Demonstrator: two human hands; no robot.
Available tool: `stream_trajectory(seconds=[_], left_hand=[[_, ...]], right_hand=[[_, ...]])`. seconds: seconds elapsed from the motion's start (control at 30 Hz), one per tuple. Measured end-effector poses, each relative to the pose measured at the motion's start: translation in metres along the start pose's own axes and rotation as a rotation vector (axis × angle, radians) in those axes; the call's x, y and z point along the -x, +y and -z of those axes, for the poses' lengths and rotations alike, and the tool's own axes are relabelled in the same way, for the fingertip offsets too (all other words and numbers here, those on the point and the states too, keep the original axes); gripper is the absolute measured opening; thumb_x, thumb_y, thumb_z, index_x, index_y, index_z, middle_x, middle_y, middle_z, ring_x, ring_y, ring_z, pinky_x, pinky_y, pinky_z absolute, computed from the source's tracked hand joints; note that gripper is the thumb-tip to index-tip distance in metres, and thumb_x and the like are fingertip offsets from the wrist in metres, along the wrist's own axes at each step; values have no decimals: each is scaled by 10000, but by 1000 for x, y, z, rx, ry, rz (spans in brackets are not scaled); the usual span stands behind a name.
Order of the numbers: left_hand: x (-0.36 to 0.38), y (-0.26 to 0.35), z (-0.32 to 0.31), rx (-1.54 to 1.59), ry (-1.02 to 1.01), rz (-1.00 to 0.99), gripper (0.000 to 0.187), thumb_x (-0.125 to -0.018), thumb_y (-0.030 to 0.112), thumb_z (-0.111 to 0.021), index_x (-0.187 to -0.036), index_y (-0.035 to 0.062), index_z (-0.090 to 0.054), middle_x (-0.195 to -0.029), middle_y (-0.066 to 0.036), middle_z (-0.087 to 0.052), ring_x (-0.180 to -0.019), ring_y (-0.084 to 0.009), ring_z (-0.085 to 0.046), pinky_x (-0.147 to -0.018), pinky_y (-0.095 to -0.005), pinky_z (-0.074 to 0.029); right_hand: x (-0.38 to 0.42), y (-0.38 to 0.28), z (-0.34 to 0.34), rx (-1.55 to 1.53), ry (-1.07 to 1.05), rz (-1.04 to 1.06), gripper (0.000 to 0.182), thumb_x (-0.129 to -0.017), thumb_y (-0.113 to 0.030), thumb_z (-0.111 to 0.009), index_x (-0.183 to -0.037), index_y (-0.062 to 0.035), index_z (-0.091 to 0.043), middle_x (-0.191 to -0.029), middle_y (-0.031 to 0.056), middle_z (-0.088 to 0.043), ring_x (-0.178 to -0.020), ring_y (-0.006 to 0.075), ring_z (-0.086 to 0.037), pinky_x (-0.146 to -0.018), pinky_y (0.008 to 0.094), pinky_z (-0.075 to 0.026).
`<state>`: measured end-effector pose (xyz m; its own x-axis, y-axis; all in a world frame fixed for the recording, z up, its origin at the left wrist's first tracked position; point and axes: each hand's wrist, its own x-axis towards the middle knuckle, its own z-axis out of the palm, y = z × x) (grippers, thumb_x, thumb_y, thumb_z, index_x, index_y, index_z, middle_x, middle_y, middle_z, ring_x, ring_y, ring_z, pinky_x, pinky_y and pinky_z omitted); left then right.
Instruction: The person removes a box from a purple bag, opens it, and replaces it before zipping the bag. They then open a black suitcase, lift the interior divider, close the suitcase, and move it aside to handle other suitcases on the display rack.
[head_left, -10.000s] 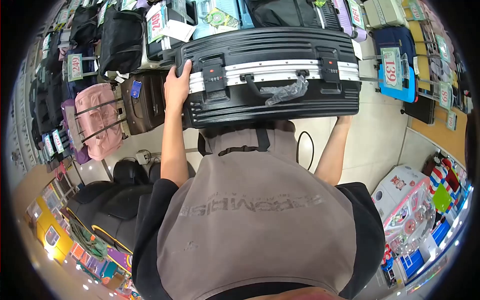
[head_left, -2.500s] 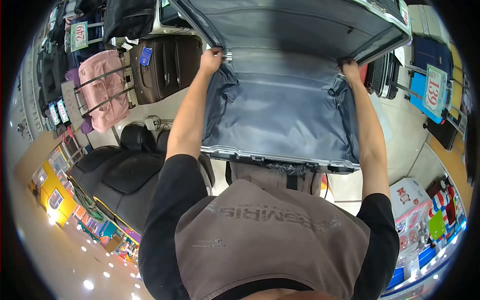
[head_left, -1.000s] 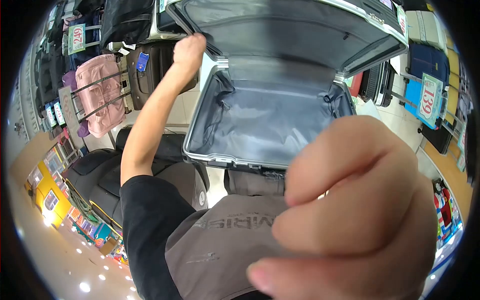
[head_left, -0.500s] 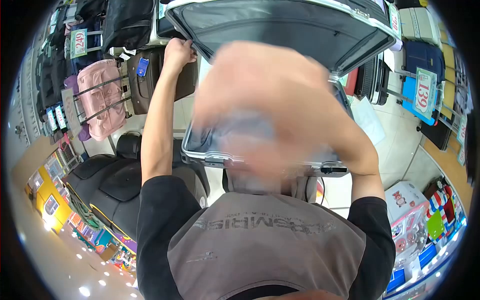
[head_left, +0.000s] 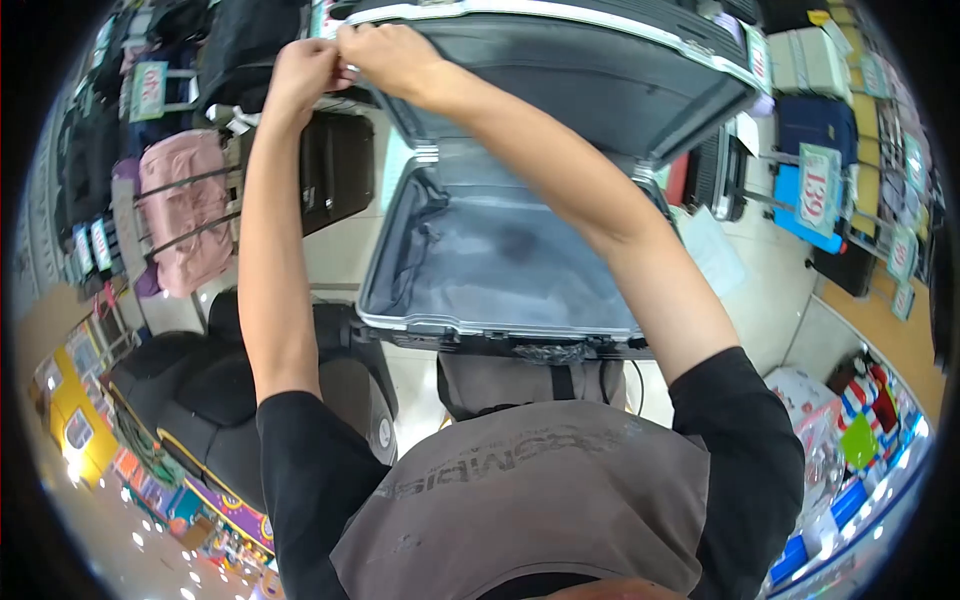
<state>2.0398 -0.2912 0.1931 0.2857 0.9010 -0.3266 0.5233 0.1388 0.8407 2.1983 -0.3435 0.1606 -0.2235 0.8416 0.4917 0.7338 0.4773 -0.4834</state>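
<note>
Compared with 0.5 s ago, we see that the right hand (head_left: pixel 388 60) has swung from mid-view towards 11 o'clock and now sits beside the left hand (head_left: pixel 303 78). Largest is the open suitcase (head_left: pixel 505 255), its grey-lined base at mid-view, its lid (head_left: pixel 570 85) raised towards 12 o'clock. We read its long axis as running from 9 to 3 o'clock. The black padded seat (head_left: pixel 210 385) lies between 8 and 9 o'clock, the pink bag (head_left: pixel 187 212) between 9 and 10. From the 2 hands the suitcase's base lies between 4 and 5 o'clock; the right hand is nearer, overlapping the lid's corner. Both hands are curled, fingertips close together; we cannot tell what, if anything, they pinch. Smaller are the 139 tag (head_left: pixel 818 188) at 2 o'clock and plastic wrap (head_left: pixel 550 352) along the suitcase's 6 o'clock edge.
</note>
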Motion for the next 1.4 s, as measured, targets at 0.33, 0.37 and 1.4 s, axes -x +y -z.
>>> stream_trajectory(seconds=[0.33,0.37,1.4], left_hand=[[39,-19,-96,-270,448,-323,315,-866,243,-766,-933,-33,-629,-741,-186,-633,-663,-354,-582,-664,-400,-492],[40,-17,-97,-317,434,-296,323,-867,245,-770,-893,-35,-610,-715,-187,-614,-648,-361,-570,-646,-403,-484],[251,-70,-85,-732,-139,15,320,-734,-32,-601,-1016,-24,-753,-1142,-174,-728,-1026,-386,-685,-948,-442,-530]], right_hand=[[23,16,29,-49,281,-348,175,-861,-159,-616,-858,12,-577,-694,235,-679,-663,413,-706,-610,497,-572],[34,20,36,-94,335,-456,198,-899,-173,-598,-852,17,-576,-688,245,-671,-651,423,-695,-607,513,-561],[473,225,125,-884,484,-1925,197,-976,-201,-602,-937,-18,-666,-866,80,-660,-818,188,-643,-746,344,-527]])
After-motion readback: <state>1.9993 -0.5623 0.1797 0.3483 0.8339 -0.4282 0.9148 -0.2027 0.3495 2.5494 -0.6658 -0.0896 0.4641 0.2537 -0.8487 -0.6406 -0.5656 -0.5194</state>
